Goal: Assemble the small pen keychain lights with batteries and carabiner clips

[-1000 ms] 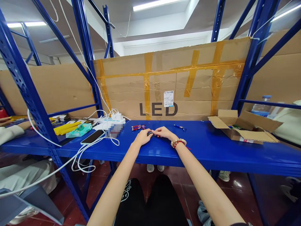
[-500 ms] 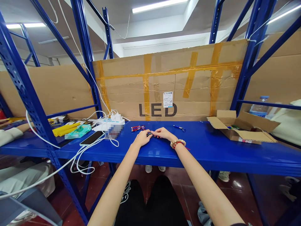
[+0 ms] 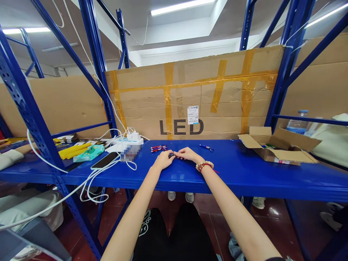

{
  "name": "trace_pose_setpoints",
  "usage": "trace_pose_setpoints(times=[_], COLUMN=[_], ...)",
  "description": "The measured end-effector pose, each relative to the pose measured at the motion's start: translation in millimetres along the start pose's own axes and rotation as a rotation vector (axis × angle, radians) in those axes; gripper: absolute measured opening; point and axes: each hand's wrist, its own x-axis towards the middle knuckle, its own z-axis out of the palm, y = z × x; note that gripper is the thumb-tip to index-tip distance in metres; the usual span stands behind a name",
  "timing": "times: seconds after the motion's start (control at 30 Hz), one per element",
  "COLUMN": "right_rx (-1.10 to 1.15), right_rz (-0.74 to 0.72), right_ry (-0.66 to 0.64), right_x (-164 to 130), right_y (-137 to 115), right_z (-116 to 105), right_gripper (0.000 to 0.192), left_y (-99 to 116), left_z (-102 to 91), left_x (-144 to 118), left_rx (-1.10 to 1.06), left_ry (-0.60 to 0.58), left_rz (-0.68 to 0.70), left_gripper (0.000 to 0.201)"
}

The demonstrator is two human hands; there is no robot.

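Over the blue shelf top [image 3: 233, 166], my left hand [image 3: 163, 160] is closed around a small, dark, rod-like piece [image 3: 171, 155]. It looks like a mini flashlight, though my fingers cover most of it. My right hand [image 3: 189, 154], with a beaded bracelet at the wrist, pinches at the piece's right end; what the fingertips grip there is too small to make out. Just beyond my left hand lie several slim red metallic mini flashlights [image 3: 158, 148] side by side. Right of my right hand lies a blue one [image 3: 206, 148] with a clip or ring at its end.
A power strip [image 3: 127, 141] with tangled white cables, a phone [image 3: 105, 160], a green packet [image 3: 89, 153] and yellow rolls [image 3: 74, 150] are on the left. An open cardboard box [image 3: 280, 145] stands right. Cardboard [image 3: 146, 105] walls the back. Another person's sleeve [image 3: 10, 158] shows far left.
The view has shifted slightly. My hands stay together in nearly the same place, and a little more of the dark piece shows between them.
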Motion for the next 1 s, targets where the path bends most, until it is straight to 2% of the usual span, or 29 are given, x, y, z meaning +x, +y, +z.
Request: trace_pose_setpoints(times=[0.63,1.0], right_rx=[0.013,0.001], right_rz=[-0.037,-0.126], right_ry=[0.014,0.199], right_x=[-2.4,0.0], right_y=[-1.7,-4.2], right_z=[0.1,9.6], right_gripper=[0.044,0.038], left_y=[2.4,9.2], left_z=[-3.0,-2.6], left_x=[-1.6,-5.3], left_rx=[0.023,0.099], left_ry=[-0.034,-0.063], left_rz=[-0.02,-0.077], left_gripper=[0.018,0.024])
